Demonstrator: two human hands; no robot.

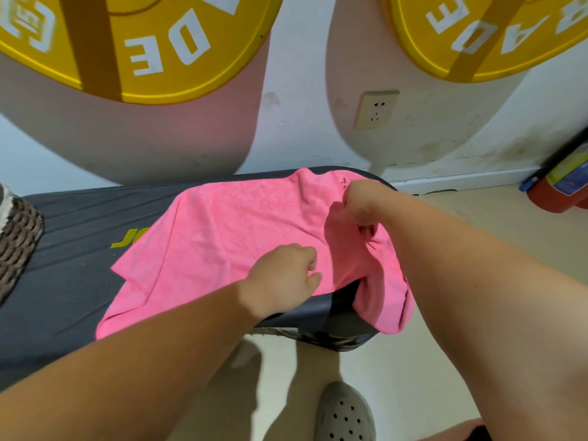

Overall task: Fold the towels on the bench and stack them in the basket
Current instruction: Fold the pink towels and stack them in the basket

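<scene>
A pink towel (229,230) lies spread and rumpled over the right half of a dark grey padded bench (70,275); its right end hangs off the bench edge. My left hand (283,278) rests on the towel's near edge, fingers curled into the fabric. My right hand (362,202) is closed on a bunch of the towel near its far right corner, lifting it slightly. A woven basket (16,243) stands on the bench at the far left, mostly cut off by the frame.
A white wall with a power socket (377,109) and two yellow round signs rises behind the bench. A red fire extinguisher (563,186) stands on the floor at the right. My foot in a grey clog (345,415) is on the pale floor.
</scene>
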